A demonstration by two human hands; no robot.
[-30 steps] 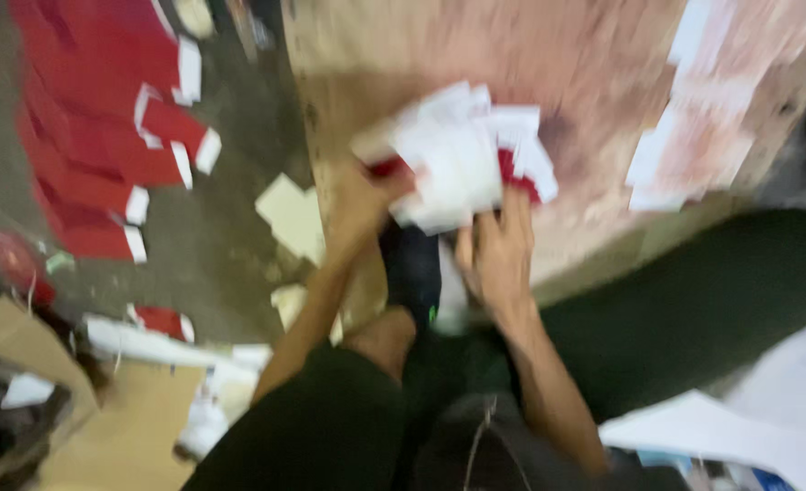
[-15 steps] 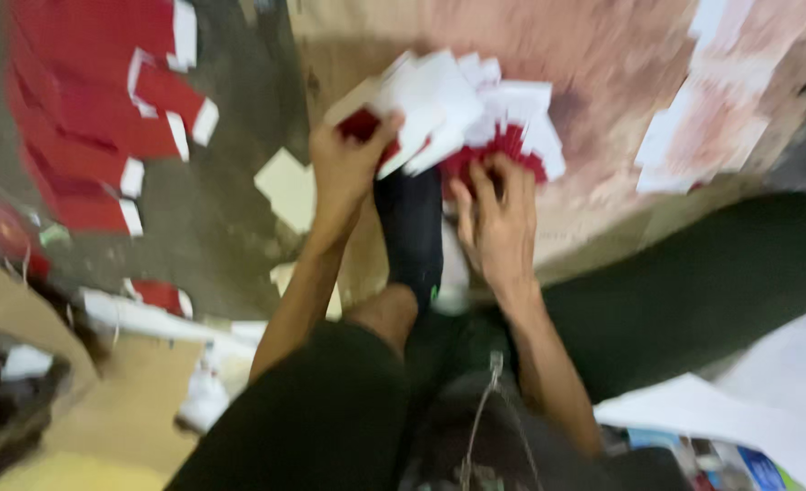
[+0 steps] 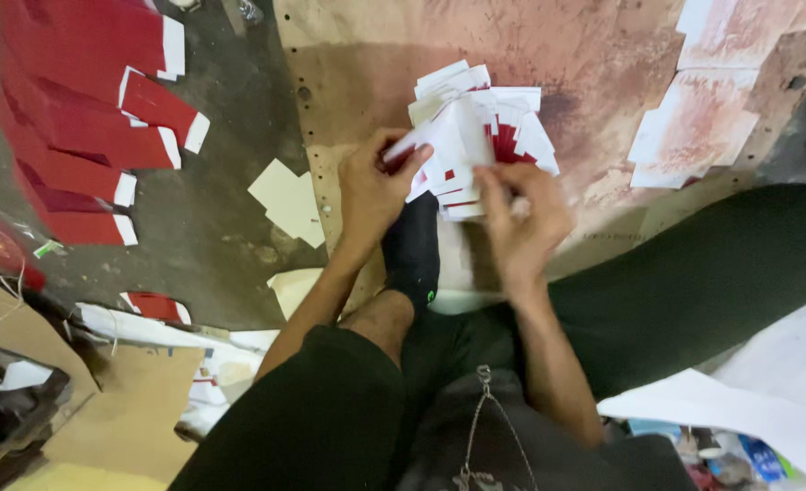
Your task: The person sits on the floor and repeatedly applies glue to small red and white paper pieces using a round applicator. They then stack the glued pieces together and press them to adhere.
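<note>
- Left hand (image 3: 371,186) pinches the near-left edge of the fanned red-and-white card stack (image 3: 475,136)
- Right hand (image 3: 521,218) grips its near-right corner
- Stack lies just beyond both hands, over the stained board (image 3: 603,55)

A stained pinkish-brown board (image 3: 603,55) lies flat on a grey concrete floor (image 3: 230,227). On the board rest a fanned stack of white and red cards (image 3: 475,127) and a white sheet pile (image 3: 694,127). The floor bears overlapping red sheets (image 3: 66,118), cream paper scraps (image 3: 286,200), and what may be cardboard (image 3: 121,409)
</note>
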